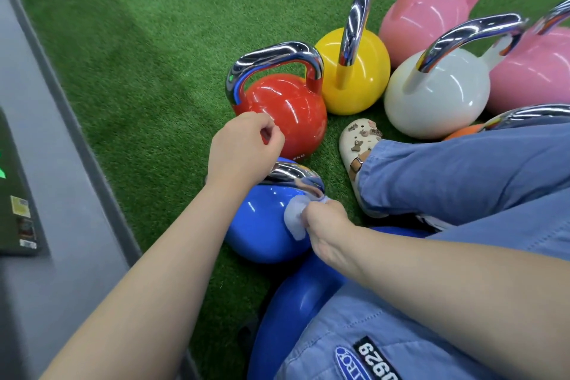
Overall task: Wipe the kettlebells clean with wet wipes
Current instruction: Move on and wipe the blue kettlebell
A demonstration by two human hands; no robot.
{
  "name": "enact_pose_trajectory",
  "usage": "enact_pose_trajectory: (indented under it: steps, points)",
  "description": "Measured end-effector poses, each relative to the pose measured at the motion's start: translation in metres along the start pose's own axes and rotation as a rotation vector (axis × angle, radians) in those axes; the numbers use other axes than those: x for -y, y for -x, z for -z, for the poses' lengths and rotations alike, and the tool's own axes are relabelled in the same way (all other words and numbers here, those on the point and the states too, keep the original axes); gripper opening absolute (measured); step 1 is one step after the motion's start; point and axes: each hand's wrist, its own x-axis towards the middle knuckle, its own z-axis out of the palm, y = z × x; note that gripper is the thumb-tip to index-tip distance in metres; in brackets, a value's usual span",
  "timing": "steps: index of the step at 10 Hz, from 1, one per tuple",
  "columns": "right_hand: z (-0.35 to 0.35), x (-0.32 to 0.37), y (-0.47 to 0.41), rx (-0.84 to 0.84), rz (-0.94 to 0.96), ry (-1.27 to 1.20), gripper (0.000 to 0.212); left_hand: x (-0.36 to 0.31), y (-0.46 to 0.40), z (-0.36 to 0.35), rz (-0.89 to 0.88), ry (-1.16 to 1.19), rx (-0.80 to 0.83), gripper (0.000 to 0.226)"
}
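Note:
A blue kettlebell [262, 225] with a chrome handle [290, 170] stands on green turf in front of me. My right hand [327, 225] grips a crumpled white wet wipe [294, 219] and presses it against the bell's upper right side, just below the handle. My left hand [243, 145] hovers over the left end of that handle with its fingers curled into a fist, and I see nothing in it. Behind it sits a red kettlebell [293, 114]. Yellow [361, 71], white [438, 95] and two pink kettlebells [425, 15] [536, 71] stand farther back.
A second blue kettlebell [290, 311] lies by my knee. An orange one [462, 133] peeks out behind my blue-trousered leg [462, 176]. My cream clog [357, 145] rests between the bells. A grey floor strip [61, 194] borders the turf on the left.

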Motion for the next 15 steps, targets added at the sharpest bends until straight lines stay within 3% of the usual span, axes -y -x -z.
enact_pose_trajectory:
  steps: [2, 3, 4, 6, 7, 10, 12, 15]
  points:
    - [0.003, -0.004, -0.003, -0.17, 0.075, 0.061, 0.006, -0.001, 0.0, 0.0, -0.01, -0.016, 0.0, 0.018]
    - [0.002, -0.008, -0.006, -0.155, 0.103, 0.286, 0.029, -0.001, -0.001, -0.001, -0.019, -0.013, -0.006, 0.018]
    - [-0.003, -0.009, -0.005, -0.159, 0.096, 0.373, 0.039, -0.001, -0.001, -0.001, -0.025, -0.009, -0.007, 0.018]
    - [-0.021, -0.006, -0.01, -0.245, 0.057, 0.351, 0.054, 0.0, 0.0, -0.001, -0.028, -0.008, -0.02, 0.017]
    - [-0.024, -0.001, -0.006, -0.347, 0.043, 0.341, 0.056, 0.0, 0.0, -0.002, -0.038, 0.0, -0.026, 0.017]
    - [-0.017, 0.002, -0.009, -0.388, 0.089, 0.421, 0.049, 0.0, 0.0, -0.002, -0.038, -0.008, -0.041, 0.017]
    - [-0.011, -0.001, -0.011, -0.364, 0.205, 0.556, 0.047, -0.001, 0.0, -0.001, -0.038, -0.005, -0.042, 0.017]
    - [0.023, 0.008, -0.013, -0.014, 0.483, 0.634, 0.034, -0.001, 0.0, -0.001, -0.044, -0.004, -0.043, 0.017]
